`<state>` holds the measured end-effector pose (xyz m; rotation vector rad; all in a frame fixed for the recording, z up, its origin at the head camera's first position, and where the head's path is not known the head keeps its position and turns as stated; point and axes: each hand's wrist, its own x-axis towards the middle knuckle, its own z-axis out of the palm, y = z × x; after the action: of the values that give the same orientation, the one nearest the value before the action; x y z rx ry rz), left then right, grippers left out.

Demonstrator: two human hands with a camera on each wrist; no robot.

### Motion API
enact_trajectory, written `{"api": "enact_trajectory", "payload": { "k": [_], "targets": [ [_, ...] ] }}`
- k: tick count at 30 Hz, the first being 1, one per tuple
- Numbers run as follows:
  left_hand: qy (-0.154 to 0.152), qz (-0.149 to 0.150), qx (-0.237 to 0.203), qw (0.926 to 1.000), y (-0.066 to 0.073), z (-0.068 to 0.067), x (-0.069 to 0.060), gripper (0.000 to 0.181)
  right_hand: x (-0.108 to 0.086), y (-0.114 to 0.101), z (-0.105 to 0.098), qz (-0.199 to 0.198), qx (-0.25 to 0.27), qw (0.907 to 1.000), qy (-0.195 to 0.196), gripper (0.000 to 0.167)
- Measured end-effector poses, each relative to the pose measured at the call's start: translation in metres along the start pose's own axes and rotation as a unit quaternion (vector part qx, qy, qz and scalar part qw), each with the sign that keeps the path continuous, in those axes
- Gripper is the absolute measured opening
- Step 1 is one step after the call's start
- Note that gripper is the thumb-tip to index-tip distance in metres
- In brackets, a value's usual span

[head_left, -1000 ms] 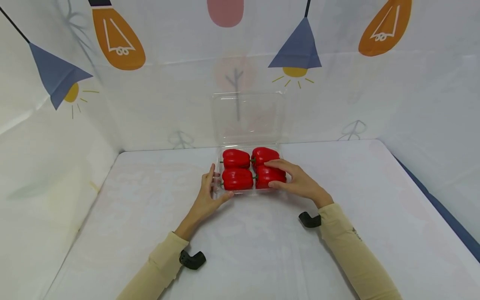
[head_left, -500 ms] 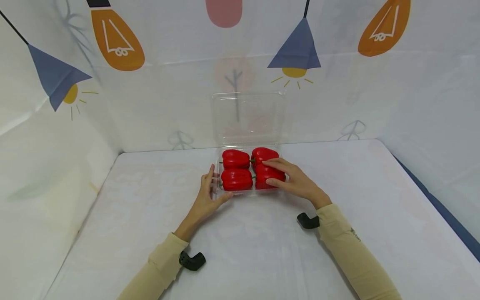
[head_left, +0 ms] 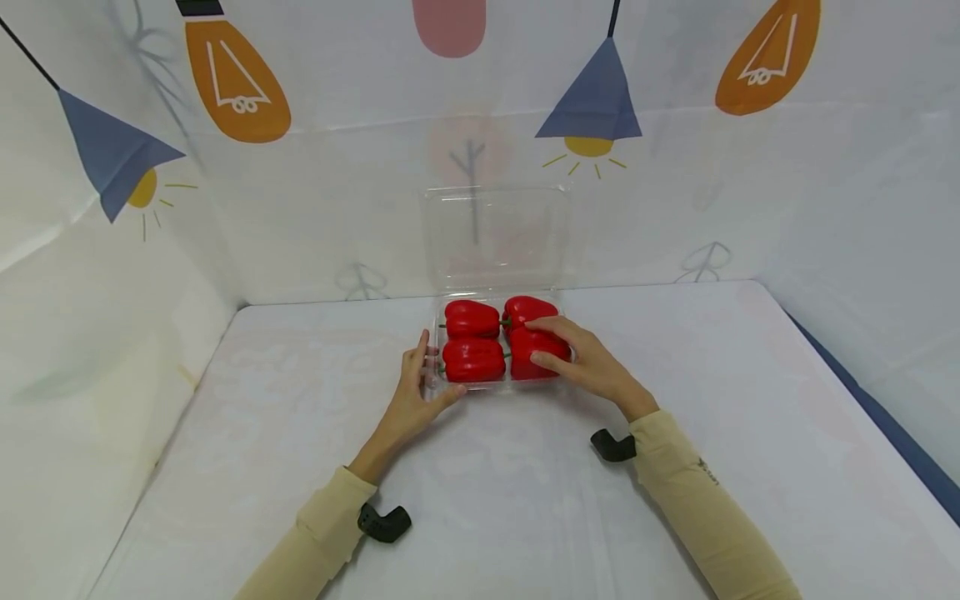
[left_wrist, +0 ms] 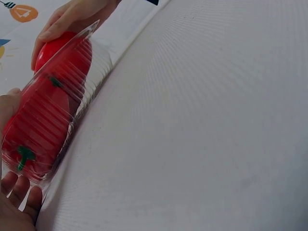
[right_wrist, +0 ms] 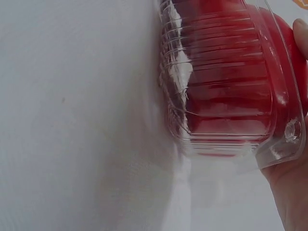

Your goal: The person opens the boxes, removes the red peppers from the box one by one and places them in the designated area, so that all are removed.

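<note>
A clear plastic clamshell box (head_left: 504, 387) sits at the table's back edge, its lid (head_left: 498, 242) standing upright. Four-sided rows of red bell peppers (head_left: 473, 361) with green stems fill it, two by two. My left hand (head_left: 408, 400) holds the box's front left corner, thumb at the front and fingers along the left side. In the left wrist view, its fingers (left_wrist: 18, 190) lie by the box's ribbed end wall. My right hand (head_left: 596, 367) grips the front right bell pepper (head_left: 528, 360), which sits slightly above the rim. The box's ribbed wall (right_wrist: 226, 106) hides part of it in the right wrist view.
A white cloth-covered table (head_left: 510, 500) spreads in front of the box. Behind it hangs a white curtain (head_left: 337, 200) printed with lamps and bulbs. Dark devices (head_left: 385, 523) are strapped at both wrists.
My right hand has shifted very slightly left, still gripping the front right bell pepper. My left hand and the box have hardly moved.
</note>
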<state>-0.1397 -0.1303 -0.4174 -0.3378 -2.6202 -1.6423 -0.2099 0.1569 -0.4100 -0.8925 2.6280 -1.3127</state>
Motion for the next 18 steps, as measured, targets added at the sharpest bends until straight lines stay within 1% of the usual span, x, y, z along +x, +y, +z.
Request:
{"api": "enact_trajectory", "payload": {
  "k": [3,7,10,13,17,18],
  "targets": [
    [0.0,0.001,-0.002,1.0,0.0,0.0,0.0,0.095,0.0,-0.004,0.0,0.007,-0.002,1.0,0.001,0.052],
    [0.001,0.002,-0.004,1.0,0.0,0.0,0.0,0.095,-0.002,-0.02,-0.002,0.012,0.001,0.9999,0.002,0.05],
    [0.0,0.0,-0.005,1.0,0.001,-0.001,0.0,0.095,-0.003,-0.029,-0.005,0.006,0.006,1.0,0.004,0.049],
    [-0.001,-0.004,-0.006,1.0,0.002,-0.001,-0.001,0.095,-0.001,-0.024,-0.003,-0.003,0.007,0.9999,0.009,0.048],
    [-0.003,-0.004,-0.002,1.0,0.0,0.0,0.0,0.094,0.002,-0.007,0.0,-0.012,0.004,0.9998,0.016,0.05],
    [-0.002,-0.004,-0.001,1.0,-0.004,0.001,0.001,0.095,0.002,-0.003,0.001,-0.014,0.003,0.9997,0.018,0.05]
  ]
}}
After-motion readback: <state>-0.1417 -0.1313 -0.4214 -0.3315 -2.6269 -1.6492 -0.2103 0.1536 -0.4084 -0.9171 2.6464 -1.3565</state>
